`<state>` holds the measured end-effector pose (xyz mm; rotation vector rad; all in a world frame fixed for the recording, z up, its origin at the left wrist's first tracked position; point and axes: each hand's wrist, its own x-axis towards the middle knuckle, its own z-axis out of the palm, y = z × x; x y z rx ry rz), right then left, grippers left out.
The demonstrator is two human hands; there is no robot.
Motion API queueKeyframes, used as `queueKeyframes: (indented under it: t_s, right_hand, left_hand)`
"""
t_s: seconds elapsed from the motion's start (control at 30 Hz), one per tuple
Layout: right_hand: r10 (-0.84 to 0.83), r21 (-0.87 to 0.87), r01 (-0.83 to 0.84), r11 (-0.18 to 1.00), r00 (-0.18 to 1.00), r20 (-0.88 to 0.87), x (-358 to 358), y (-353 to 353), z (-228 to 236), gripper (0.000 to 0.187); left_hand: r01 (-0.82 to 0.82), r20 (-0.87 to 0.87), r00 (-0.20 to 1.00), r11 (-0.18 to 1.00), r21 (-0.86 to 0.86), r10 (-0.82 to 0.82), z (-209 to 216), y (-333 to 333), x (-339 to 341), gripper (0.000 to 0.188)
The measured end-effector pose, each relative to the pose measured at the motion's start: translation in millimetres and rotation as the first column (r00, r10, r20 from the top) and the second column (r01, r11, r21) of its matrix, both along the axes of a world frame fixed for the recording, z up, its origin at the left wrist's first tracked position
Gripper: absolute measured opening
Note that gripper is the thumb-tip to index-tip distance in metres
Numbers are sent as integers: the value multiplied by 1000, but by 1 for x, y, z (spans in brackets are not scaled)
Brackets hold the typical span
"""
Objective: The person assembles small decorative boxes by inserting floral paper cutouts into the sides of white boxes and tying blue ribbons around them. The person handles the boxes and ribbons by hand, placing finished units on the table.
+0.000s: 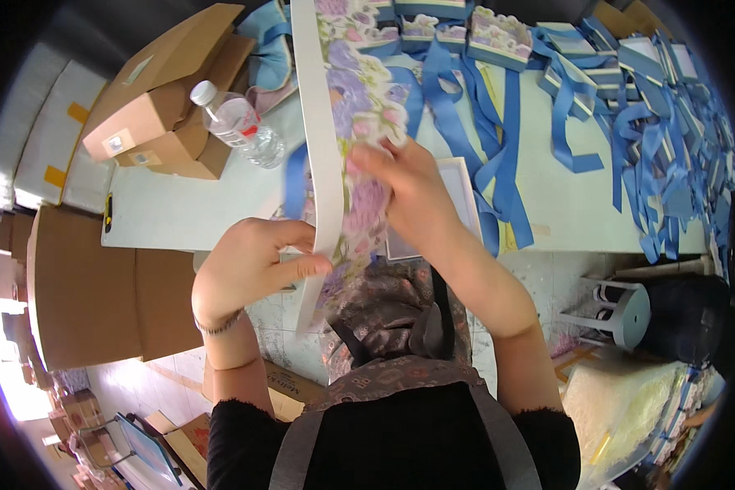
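One flowered strip [358,86] spans the table's [180,216] front edge, pinched by your right hand [412,188]; left hand [249,265] at its white edge, grip unclear. Ribboned boxes [501,42] look done; yours, unfinished.

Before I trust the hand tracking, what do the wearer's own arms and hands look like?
The left hand and right hand are gloveless. A thin, dark bracelet circles the left wrist; none shows on the right. Both forearms are bare below short black sleeves with frayed-looking edges.
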<state>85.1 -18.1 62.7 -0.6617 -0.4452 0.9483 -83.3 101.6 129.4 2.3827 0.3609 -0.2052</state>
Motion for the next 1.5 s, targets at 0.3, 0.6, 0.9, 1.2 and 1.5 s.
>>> queueKeyframes:
  t_s: [0.3,0.6,0.9,1.2,1.5]
  right_hand:
    - [91,-150,31,988,667,740,-41,-72,20,23]
    - [250,-207,-141,968,606,755,-19,-93,4,36]
    - [461,-512,-19,859,462,757,-6,-101,13,28]
    - [180,-244,-13,970,710,680,-5,-100,-5,26]
    - [39,-239,183,954,713,700,-8,-74,8,28]
  left_hand:
    - [-332,659,741,783,526,-128,18,-37,15,98]
    - [-52,629,777,993,103,-24,2,-54,14,42]
    - [-597,856,494,774,210,148,1,-31,22,16]
    - [-393,687,674,655,646,-273,-7,-49,39,50]
    - [-265,741,588,788,556,-324,-26,-48,39,27]
